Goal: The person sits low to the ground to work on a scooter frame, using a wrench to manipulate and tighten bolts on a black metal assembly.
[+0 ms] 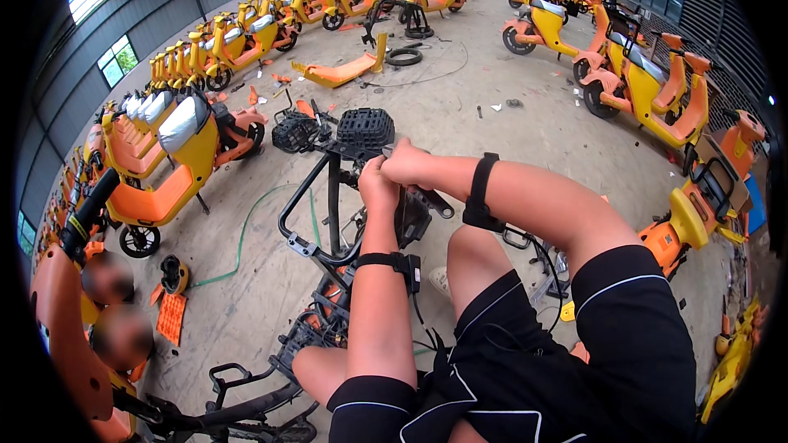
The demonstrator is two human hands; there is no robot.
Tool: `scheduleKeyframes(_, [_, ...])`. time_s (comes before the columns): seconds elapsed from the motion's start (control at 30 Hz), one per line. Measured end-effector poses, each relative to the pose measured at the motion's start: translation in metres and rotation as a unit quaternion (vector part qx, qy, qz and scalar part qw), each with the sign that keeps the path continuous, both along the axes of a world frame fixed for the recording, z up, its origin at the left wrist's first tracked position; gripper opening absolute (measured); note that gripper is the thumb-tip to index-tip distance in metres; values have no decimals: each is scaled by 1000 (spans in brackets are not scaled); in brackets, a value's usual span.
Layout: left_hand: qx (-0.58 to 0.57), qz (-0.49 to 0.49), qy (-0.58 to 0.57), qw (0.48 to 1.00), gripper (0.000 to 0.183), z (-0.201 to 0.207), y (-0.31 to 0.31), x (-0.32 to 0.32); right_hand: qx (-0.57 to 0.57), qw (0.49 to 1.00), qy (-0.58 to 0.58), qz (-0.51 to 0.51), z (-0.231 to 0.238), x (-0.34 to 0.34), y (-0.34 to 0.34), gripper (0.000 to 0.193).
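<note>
Between my knees stands a stripped scooter frame (pixel 335 205) of black tubing, a black basket (pixel 366 127) at its front end. Both hands are close together at the top of the frame, just behind the basket. My right hand (pixel 407 164) is closed around a wrench (pixel 433 202); its dark handle, with a hole at the end, sticks out below the wrist. My left hand (pixel 377 186) is closed beside it, fingers curled at the frame's top. What those fingers grip is hidden, as is most of the wrench's head. Bare wiring (pixel 324 316) shows along the lower frame.
Yellow and orange scooters stand in rows at left and far back, with more scooters (pixel 636 86) at right. An orange body panel (pixel 341 72) and a black tyre (pixel 404 57) lie ahead. A green hose (pixel 243 250) crosses the floor at left. Loose parts lie near my right leg.
</note>
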State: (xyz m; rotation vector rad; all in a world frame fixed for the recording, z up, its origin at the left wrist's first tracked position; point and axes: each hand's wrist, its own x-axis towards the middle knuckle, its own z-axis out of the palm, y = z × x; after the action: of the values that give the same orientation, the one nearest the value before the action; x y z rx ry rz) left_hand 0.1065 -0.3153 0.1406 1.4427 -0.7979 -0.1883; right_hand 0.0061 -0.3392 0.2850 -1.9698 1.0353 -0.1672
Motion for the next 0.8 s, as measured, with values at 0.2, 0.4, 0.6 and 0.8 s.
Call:
scheduleKeyframes(0.2, [-3,-3,-13,1000,22,3,2,1,-143,981,123,47,5,5,7,62])
scheduleKeyframes(0.4, [28,53,-73,996,24,25,16,-11,-340,928,114,97,-20,-2,0,55])
scheduleKeyframes(0.6, [30,53,-57,997,26,30,19,-13,-367,899,180,155,-4,-5,3,63])
scheduleKeyframes(0.8, [51,66,-70,994,25,31,18,-13,-370,895,168,182,-4,-7,-6,56])
